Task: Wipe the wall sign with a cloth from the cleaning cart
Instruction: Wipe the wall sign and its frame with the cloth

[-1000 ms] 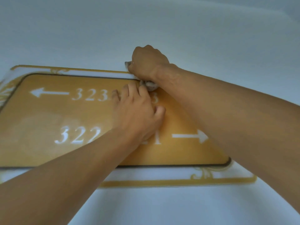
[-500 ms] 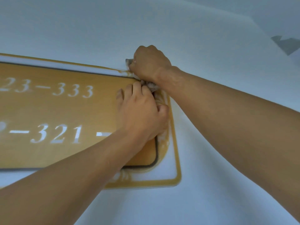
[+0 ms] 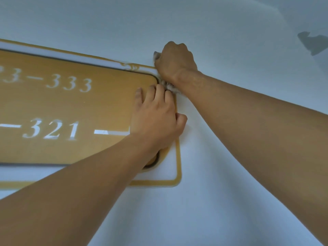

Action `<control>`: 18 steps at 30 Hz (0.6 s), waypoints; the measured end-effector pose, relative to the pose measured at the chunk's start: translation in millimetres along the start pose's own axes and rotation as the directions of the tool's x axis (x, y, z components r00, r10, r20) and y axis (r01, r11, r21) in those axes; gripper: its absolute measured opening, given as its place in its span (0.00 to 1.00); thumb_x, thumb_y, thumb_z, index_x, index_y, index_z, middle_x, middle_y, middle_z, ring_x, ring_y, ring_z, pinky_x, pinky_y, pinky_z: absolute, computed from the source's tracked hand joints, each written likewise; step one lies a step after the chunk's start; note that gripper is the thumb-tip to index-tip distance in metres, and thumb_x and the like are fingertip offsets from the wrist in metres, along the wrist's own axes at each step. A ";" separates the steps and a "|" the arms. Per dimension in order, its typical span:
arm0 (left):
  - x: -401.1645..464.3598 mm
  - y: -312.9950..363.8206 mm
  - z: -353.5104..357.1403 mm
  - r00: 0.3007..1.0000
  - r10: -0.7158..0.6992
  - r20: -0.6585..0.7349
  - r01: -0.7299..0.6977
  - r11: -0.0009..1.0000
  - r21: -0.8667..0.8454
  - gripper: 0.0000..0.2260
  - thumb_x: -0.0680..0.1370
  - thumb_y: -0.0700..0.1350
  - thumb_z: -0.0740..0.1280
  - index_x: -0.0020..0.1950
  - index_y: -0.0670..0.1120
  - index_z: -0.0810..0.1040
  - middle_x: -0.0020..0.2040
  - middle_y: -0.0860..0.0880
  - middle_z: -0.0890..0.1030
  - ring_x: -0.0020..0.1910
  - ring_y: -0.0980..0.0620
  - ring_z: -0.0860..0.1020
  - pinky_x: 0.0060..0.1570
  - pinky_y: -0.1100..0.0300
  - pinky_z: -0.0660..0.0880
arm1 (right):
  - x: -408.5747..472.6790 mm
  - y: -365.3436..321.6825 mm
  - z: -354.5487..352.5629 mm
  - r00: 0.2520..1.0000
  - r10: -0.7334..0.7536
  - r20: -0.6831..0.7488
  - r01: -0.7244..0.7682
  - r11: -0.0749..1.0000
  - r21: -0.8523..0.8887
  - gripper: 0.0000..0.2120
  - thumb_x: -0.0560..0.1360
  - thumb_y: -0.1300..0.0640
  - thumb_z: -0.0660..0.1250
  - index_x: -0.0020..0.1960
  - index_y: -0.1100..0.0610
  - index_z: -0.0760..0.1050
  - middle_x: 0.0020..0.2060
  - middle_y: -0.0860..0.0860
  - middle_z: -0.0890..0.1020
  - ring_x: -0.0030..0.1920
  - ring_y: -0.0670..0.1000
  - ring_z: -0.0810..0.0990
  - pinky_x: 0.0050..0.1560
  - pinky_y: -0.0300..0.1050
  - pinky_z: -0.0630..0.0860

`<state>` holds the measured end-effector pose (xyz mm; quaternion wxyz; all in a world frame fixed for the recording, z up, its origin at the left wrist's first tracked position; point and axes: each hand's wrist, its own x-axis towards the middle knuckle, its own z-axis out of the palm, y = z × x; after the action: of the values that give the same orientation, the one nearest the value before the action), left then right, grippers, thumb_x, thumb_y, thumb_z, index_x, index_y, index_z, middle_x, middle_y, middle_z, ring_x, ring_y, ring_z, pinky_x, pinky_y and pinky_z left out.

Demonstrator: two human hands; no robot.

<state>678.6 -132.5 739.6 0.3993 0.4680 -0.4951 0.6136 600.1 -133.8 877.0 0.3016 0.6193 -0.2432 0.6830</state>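
Gold sign [image 3: 74, 107] on the wall: right hand [image 3: 174, 62] fisted round the cloth [image 3: 169, 86] at its top-right corner, left hand [image 3: 156, 119] flat just below, so shoving harder might shift it.

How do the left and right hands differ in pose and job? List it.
The right hand is clenched on the cloth at the wall sign's top right corner; the left hand lies open, flat, holding nothing. The right sits higher; the left lower, by the sign's right edge. Both are bare.

sign [image 3: 71, 107]: left part cut off by frame edge | cloth [image 3: 169, 86]: mostly hidden under right hand [image 3: 174, 61]
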 end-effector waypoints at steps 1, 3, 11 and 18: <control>-0.1 0.8 -0.5 1.000 -0.004 0.014 0.004 1.000 0.012 0.25 0.75 0.55 0.53 0.64 0.40 0.72 0.67 0.40 0.73 0.69 0.41 0.67 0.73 0.38 0.58 | -1.4 0.6 -0.2 1.000 0.024 -0.005 -0.024 1.000 0.004 0.11 0.81 0.48 0.58 0.45 0.53 0.69 0.38 0.49 0.67 0.42 0.54 0.71 0.39 0.45 0.67; -0.3 2.0 -0.6 0.999 -0.008 0.044 0.006 0.999 0.037 0.27 0.76 0.55 0.52 0.69 0.39 0.70 0.70 0.39 0.70 0.73 0.41 0.64 0.74 0.38 0.56 | -1.6 -1.4 -1.2 0.998 0.068 0.002 -0.068 0.998 0.020 0.11 0.81 0.48 0.58 0.45 0.53 0.70 0.38 0.48 0.68 0.42 0.53 0.72 0.39 0.45 0.67; -18.1 -22.2 -27.2 0.977 0.072 0.202 -0.087 0.994 0.070 0.33 0.77 0.57 0.47 0.78 0.40 0.60 0.79 0.41 0.61 0.79 0.43 0.56 0.75 0.38 0.54 | -5.0 -5.4 -14.8 0.974 0.222 0.045 -0.221 0.974 -0.043 0.07 0.81 0.54 0.61 0.51 0.57 0.75 0.55 0.56 0.78 0.53 0.58 0.79 0.43 0.46 0.69; -53.5 -55.3 -50.1 0.949 0.073 0.306 -0.119 0.983 0.136 0.34 0.77 0.59 0.45 0.80 0.44 0.56 0.82 0.45 0.54 0.80 0.45 0.51 0.76 0.40 0.50 | -47.7 3.7 -33.3 0.953 0.276 0.122 -0.272 0.961 -0.045 0.06 0.78 0.56 0.61 0.49 0.56 0.76 0.53 0.58 0.79 0.49 0.59 0.78 0.41 0.45 0.68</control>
<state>735.4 -74.3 697.1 0.2521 0.5602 -0.5236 0.5903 576.6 -118.2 825.9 0.1965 0.6176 -0.3548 0.6739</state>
